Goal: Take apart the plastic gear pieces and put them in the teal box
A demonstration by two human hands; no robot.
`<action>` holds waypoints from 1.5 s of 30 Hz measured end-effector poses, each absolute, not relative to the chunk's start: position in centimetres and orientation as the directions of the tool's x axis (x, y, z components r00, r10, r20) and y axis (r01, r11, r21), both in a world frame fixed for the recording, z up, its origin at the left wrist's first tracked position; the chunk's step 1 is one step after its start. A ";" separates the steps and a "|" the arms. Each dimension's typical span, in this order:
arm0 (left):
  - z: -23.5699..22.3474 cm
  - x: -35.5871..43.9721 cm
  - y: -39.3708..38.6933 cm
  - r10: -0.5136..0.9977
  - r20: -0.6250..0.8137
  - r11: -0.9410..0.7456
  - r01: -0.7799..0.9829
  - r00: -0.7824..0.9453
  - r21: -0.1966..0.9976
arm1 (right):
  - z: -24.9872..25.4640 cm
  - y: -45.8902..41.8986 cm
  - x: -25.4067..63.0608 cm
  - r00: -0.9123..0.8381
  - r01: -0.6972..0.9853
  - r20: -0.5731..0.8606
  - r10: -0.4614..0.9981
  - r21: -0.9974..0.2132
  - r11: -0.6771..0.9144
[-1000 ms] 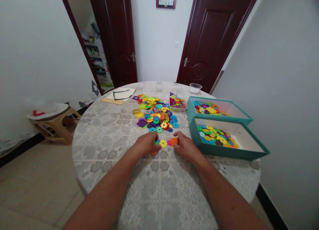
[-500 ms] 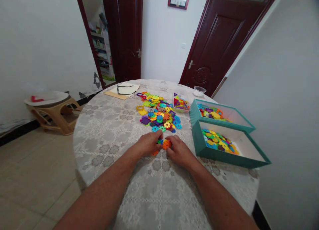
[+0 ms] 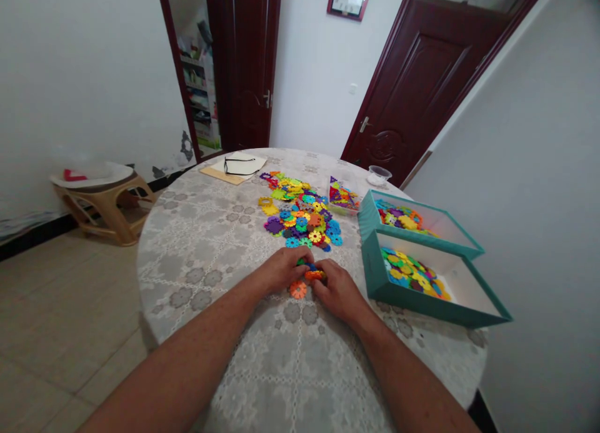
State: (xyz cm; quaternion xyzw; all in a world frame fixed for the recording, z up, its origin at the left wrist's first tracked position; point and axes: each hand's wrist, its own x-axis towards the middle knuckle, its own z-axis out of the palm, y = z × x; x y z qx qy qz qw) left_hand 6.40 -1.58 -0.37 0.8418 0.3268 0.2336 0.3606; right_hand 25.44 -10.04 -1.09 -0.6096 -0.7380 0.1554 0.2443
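My left hand is closed on green and blue plastic snowflake discs, partly hidden by its fingers. My right hand pinches an orange snowflake disc, seen nearly edge-on, against the blue piece between the two hands. Whether the discs are slotted together I cannot tell. On the tablecloth just below my fingers lies a loose orange snowflake disc, flat. Beyond my hands spreads a pile of mixed-colour snowflake discs.
Two teal boxes with more discs stand to the right. Behind the pile sits a clear container of small colourful pieces, with a clear bowl farther back. Black glasses rest on papers at the back left.
The orange disc in my right hand has tilted from face-on to nearly edge-on. The loose orange disc shows fully now. The view has shifted slightly.
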 end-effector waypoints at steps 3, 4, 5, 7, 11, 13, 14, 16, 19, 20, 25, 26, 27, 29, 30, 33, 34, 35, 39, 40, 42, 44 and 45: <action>-0.7 6.6 -1.4 0.725 0.178 -0.518 0.355 0.666 0.778 | -1.2 -10.0 25.5 -0.107 0.832 0.186 0.977 -0.521 0.190; -0.8 6.6 -1.3 0.724 0.182 -0.510 0.339 0.665 0.790 | -1.2 -10.0 25.5 -0.100 0.838 0.195 0.976 -0.513 0.188; -0.8 6.6 -1.2 0.727 0.180 -0.497 0.326 0.663 0.804 | -1.2 -10.0 25.5 -0.094 0.846 0.208 0.974 -0.499 0.189; -0.8 6.5 -1.1 0.747 0.161 -0.448 0.310 0.645 0.838 | -1.0 -10.2 25.6 -0.084 0.867 0.257 0.963 -0.457 0.197; -0.7 6.4 -0.8 0.800 0.077 -0.289 0.269 0.595 0.919 | 0.6 -11.0 26.4 -0.052 0.902 0.438 0.897 -0.364 0.230; -0.7 6.5 -0.7 0.813 0.046 -0.218 0.230 0.580 0.949 | 1.9 -11.4 27.2 -0.019 0.916 0.546 0.838 -0.326 0.234; -0.7 6.5 -0.6 0.818 0.032 -0.184 0.208 0.574 0.961 | 2.6 -11.5 27.8 0.002 0.926 0.598 0.801 -0.303 0.224; -0.8 6.5 -0.5 0.837 0.001 -0.112 0.169 0.547 0.979 | 3.6 -11.6 29.5 0.054 0.953 0.688 0.724 -0.252 0.168; -0.9 6.5 -0.4 0.870 -0.040 -0.012 0.102 0.491 0.995 | 4.3 -11.6 32.5 0.175 0.975 0.758 0.628 -0.220 -0.006; -0.9 6.4 -0.4 0.878 -0.051 0.019 0.070 0.476 0.997 | 4.4 -11.6 33.5 0.219 0.972 0.766 0.604 -0.222 -0.071; -0.9 6.1 -0.1 0.884 -0.106 0.162 -0.086 0.455 0.983 | 4.7 -11.7 35.1 0.268 0.963 0.822 0.502 -0.214 -0.163; -0.9 6.0 -0.1 0.888 -0.111 0.172 -0.099 0.447 0.980 | 4.6 -11.7 34.4 0.226 0.974 0.829 0.511 -0.202 -0.103; -1.0 6.0 0.0 0.892 -0.113 0.176 -0.106 0.438 0.979 | 4.5 -11.7 33.3 0.171 0.981 0.824 0.539 -0.191 -0.020; -1.0 6.0 0.0 0.900 -0.117 0.176 -0.105 0.421 0.979 | 3.7 -11.7 30.7 0.043 0.968 0.760 0.648 -0.191 0.160; -0.9 6.0 0.0 0.902 -0.116 0.174 -0.104 0.416 0.979 | 3.1 -11.6 29.3 -0.021 0.952 0.697 0.716 -0.205 0.228; -0.9 6.1 -0.1 0.904 -0.108 0.168 -0.112 0.413 0.979 | 0.9 -11.1 26.0 -0.128 0.946 0.426 0.896 -0.217 0.239; -0.9 6.1 -0.1 0.906 -0.107 0.168 -0.117 0.410 0.979 | 0.3 -10.9 25.4 -0.119 0.958 0.343 0.932 -0.206 0.199; -0.9 6.1 -0.1 0.907 -0.109 0.172 -0.122 0.408 0.977 | -0.2 -10.7 25.0 -0.095 0.970 0.279 0.956 -0.192 0.152; -0.8 6.0 -0.1 0.895 -0.147 0.225 -0.143 0.421 0.964 | -1.0 -9.9 25.5 0.018 0.979 0.148 0.989 -0.204 0.013; -0.8 5.9 -0.1 0.888 -0.158 0.243 -0.149 0.432 0.959 | -1.0 -9.7 25.8 0.033 0.972 0.132 0.991 -0.235 -0.001; -0.8 5.9 0.0 0.875 -0.170 0.269 -0.162 0.454 0.949 | -1.0 -9.4 26.4 0.046 0.951 0.113 0.993 -0.311 -0.008; -0.8 5.8 0.0 0.869 -0.158 0.266 -0.173 0.469 0.948 | -1.1 -9.1 26.9 0.038 0.924 0.116 0.993 -0.381 0.009; -0.9 5.8 0.0 0.868 -0.147 0.257 -0.176 0.474 0.950 | -1.2 -9.0 27.0 0.032 0.911 0.122 0.992 -0.411 0.022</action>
